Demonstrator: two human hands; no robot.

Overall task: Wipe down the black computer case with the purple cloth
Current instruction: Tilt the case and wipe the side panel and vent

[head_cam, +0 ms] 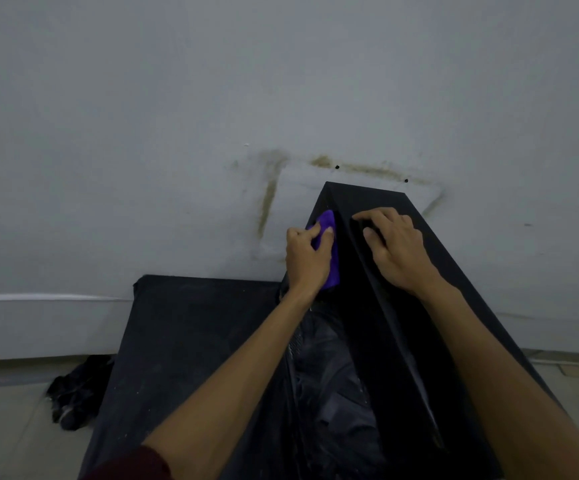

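The black computer case (433, 299) stands upright in front of me, its top running away toward the wall. My left hand (307, 258) grips the purple cloth (329, 244) and holds it against the case's left face near the far top corner. My right hand (397, 247) rests on the top of the case, fingers curled into a recess there. The lower left side of the case is dark, with glossy reflections.
A flat black panel (184, 341) lies on the floor left of the case, against the stained grey wall (281, 98). A dark crumpled cloth (76, 393) sits on the pale floor beside it. A white cable (38, 297) runs along the wall.
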